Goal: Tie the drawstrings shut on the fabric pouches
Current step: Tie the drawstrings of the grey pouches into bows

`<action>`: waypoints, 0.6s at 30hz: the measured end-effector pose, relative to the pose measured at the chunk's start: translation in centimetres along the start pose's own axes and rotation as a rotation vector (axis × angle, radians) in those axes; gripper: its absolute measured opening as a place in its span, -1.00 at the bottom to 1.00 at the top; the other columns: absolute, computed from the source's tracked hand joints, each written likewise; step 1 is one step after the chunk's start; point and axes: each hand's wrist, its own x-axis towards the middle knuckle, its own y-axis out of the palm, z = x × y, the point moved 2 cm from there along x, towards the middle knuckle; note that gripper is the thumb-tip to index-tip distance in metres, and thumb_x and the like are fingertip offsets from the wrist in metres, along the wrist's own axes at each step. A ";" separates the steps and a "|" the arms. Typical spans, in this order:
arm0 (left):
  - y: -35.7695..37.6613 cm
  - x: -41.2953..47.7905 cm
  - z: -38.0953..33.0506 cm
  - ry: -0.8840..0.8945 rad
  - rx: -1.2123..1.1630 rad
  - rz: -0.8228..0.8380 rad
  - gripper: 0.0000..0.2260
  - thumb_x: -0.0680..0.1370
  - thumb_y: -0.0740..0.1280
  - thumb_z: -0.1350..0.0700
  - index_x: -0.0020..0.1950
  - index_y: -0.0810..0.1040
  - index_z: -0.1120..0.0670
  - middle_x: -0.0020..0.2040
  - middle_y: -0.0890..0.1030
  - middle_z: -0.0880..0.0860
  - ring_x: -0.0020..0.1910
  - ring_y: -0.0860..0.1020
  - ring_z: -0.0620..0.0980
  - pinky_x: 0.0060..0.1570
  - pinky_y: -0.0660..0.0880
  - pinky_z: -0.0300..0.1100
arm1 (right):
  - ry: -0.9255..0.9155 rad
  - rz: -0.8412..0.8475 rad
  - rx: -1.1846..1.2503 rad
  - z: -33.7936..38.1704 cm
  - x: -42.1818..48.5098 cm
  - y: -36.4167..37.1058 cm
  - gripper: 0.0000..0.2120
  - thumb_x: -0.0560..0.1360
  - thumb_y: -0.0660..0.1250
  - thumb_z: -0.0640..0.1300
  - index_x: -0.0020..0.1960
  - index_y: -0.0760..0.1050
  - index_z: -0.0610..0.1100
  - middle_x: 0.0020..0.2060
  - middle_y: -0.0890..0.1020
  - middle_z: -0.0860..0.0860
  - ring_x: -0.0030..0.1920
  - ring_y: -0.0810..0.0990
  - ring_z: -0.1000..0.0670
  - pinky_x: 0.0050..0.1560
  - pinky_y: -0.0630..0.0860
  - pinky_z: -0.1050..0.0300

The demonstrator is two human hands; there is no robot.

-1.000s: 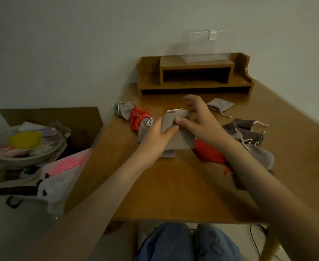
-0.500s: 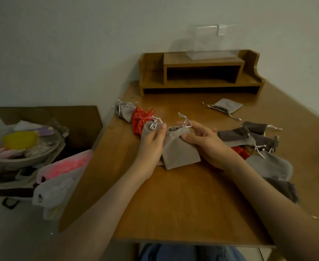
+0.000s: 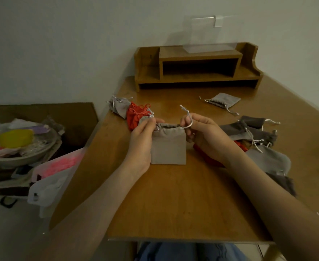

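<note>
Bare table (image 3: 173, 204) before grey pouch (image 3: 168, 147), hands (image 3: 142, 146) (image 3: 209, 138) on drawstrings (image 3: 187, 119).

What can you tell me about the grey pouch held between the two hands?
The grey pouch is a small, squarish bag of soft, suede-like cloth, lying flat on the wooden table. Its mouth is gathered. The left hand pinches one top corner; the right hand pulls a pale drawstring from the other.

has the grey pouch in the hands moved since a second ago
Yes. The light grey pouch has come down from in front of the wooden shelf toward the table's near edge, and its mouth is now gathered between both hands.
</note>
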 end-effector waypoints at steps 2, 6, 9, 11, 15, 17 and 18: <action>0.1 0.1 0.2 -0.016 -0.025 -0.004 -0.75 0.63 0.19 0.04 -0.11 0.59 0.10 -0.06 0.61 0.18 -0.06 0.59 0.10 0.03 0.52 0.06 | 0.032 0.053 0.073 0.0 0.0 -0.1 -0.87 0.55 0.17 -0.21 -0.07 0.49 -0.17 -0.35 0.44 -0.02 -0.35 0.39 0.07 -0.33 0.35 0.26; 0.1 0.2 0.5 -0.006 0.049 -0.081 -0.72 0.65 0.17 0.02 -0.05 0.62 0.10 0.03 0.62 0.22 0.07 0.58 0.22 0.13 0.50 0.16 | 0.090 0.194 0.136 0.0 0.0 -0.1 -0.82 0.47 0.21 -0.21 0.05 0.51 -0.14 -0.26 0.50 -0.03 -0.27 0.47 0.07 -0.26 0.42 0.25; 0.0 0.1 0.6 0.030 0.088 -0.097 -0.72 0.66 0.14 0.02 -0.03 0.61 0.07 0.02 0.63 0.20 0.05 0.59 0.19 0.09 0.52 0.14 | 0.097 0.236 0.117 -0.1 0.0 0.1 -0.79 0.50 0.22 -0.10 0.08 0.50 -0.14 -0.20 0.50 -0.01 -0.22 0.47 0.08 -0.21 0.44 0.25; -0.1 -0.1 0.5 0.105 0.155 -0.111 -0.73 0.66 0.14 0.01 -0.07 0.60 0.01 -0.03 0.63 0.14 0.00 0.60 0.14 0.04 0.53 0.11 | 0.067 0.210 0.114 -0.2 -0.1 0.2 -0.81 0.51 0.24 -0.03 -0.02 0.54 -0.13 -0.21 0.51 0.00 -0.23 0.46 0.08 -0.21 0.42 0.25; -0.6 -0.2 0.3 0.116 0.128 -0.148 -0.72 0.65 0.14 -0.01 -0.11 0.60 -0.04 -0.03 0.65 0.07 0.01 0.61 0.07 0.05 0.53 0.05 | 0.034 0.029 0.064 0.0 -0.1 -0.1 -0.74 0.60 0.13 -0.08 -0.19 0.47 -0.12 -0.27 0.47 0.05 -0.26 0.41 0.09 -0.21 0.36 0.21; -0.7 0.1 0.4 0.019 -0.029 -0.158 -0.71 0.66 0.14 0.00 -0.09 0.61 0.03 -0.01 0.66 0.08 0.00 0.62 0.05 0.02 0.56 -0.01 | 0.032 -0.076 0.067 0.1 0.0 -0.5 -0.70 0.63 0.08 -0.10 -0.22 0.45 -0.10 -0.18 0.50 0.03 -0.19 0.41 0.06 -0.17 0.37 0.19; -0.8 0.2 0.3 -0.023 -0.103 -0.151 -0.71 0.66 0.13 0.01 -0.08 0.60 0.06 -0.01 0.67 0.08 -0.02 0.63 0.02 -0.03 0.57 -0.06 | 0.026 -0.112 0.085 0.1 0.0 -0.5 -0.69 0.63 0.08 -0.09 -0.23 0.45 -0.08 -0.11 0.54 0.03 -0.17 0.42 0.06 -0.16 0.38 0.19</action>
